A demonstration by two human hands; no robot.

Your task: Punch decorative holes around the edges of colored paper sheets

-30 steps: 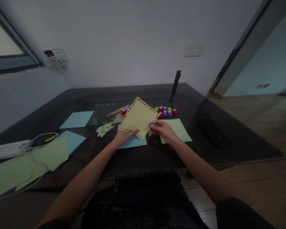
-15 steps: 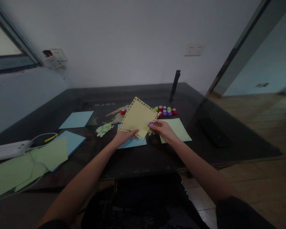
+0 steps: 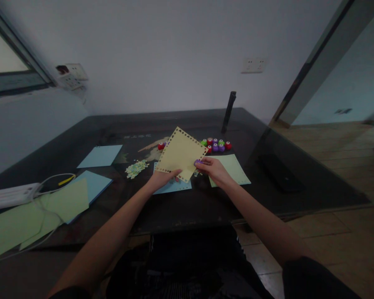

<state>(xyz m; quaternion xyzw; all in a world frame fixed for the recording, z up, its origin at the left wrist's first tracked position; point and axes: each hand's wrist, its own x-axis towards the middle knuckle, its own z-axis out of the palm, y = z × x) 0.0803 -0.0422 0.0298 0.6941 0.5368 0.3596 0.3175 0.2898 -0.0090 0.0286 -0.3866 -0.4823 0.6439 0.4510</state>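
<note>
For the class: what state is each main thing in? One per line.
Yellow sheet: held, edges partly punched
Purple craft punch: pinched at sheet's edge
Left hand: gripping yellow sheet
Right hand: gripping purple craft punch
Paper confetti: loosely heaped
Right wall socket: nothing plugged in

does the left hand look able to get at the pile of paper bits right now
Probably yes: the pile of paper bits lies just left of the left hand with nothing visible between, though that hand is busy gripping the yellow sheet.
</note>
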